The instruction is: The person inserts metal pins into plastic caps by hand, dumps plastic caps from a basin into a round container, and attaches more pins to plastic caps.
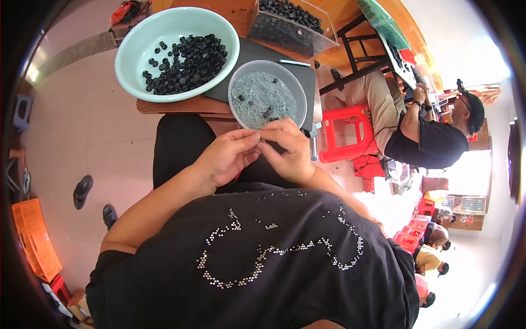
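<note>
My left hand and my right hand meet over my lap, fingertips pinched together on a small part that the fingers hide almost fully. Just beyond them sits a clear round dish filled with thin metal springs and a few small black caps. Farther left on the wooden table stands a pale green basin holding several black plastic caps. The dish rests on a dark mat.
A clear box of black caps stands at the table's far side. A red plastic stool is to my right, with a seated person in black beyond it. Sandals lie on the floor left; an orange crate sits lower left.
</note>
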Tool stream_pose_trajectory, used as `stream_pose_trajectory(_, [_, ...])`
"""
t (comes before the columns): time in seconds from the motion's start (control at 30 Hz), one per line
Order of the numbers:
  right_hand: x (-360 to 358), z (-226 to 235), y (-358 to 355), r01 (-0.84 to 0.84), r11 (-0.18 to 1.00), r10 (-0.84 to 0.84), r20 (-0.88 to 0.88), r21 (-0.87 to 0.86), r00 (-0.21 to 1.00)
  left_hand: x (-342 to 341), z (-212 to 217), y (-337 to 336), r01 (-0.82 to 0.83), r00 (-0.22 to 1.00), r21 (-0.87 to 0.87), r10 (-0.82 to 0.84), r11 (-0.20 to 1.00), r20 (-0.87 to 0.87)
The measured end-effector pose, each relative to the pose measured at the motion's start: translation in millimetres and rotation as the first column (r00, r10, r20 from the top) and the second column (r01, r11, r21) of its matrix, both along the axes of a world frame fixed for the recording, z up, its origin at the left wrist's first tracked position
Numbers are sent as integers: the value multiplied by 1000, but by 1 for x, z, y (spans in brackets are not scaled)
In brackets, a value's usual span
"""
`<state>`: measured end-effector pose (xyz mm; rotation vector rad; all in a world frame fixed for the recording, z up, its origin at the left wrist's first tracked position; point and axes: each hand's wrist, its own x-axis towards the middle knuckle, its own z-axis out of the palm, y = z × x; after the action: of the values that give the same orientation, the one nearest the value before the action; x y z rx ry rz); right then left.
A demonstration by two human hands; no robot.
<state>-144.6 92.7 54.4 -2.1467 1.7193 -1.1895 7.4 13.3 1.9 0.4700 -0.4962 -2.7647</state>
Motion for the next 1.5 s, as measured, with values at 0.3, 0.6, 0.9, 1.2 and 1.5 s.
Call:
stream_pose_trajectory(0.3, [7,3,37,129,972,-171,214,198,962,-2,-2,19,120,993,-26,-120,992,18])
stream_pose_trajectory(0.6, [0,-1,35,-15,924,-321,793,383,517,-1,3,16,152,988,-25,-152,988,-10])
stream_pose_trajectory(0.9, [3,3,32,-31,916,-338,810,401,479,1,8,12,23,1000,52,-24,998,13])
stream_pose_trajectory(1.2, [2,3,37,-21,904,-308,685,427,660,-1,-3,12,56,998,68,-57,996,2])
stream_pose_trajectory(1.5, [0,-12,41,-7,807,-415,574,591,706,-3,-14,13,23,996,27,-25,999,84])
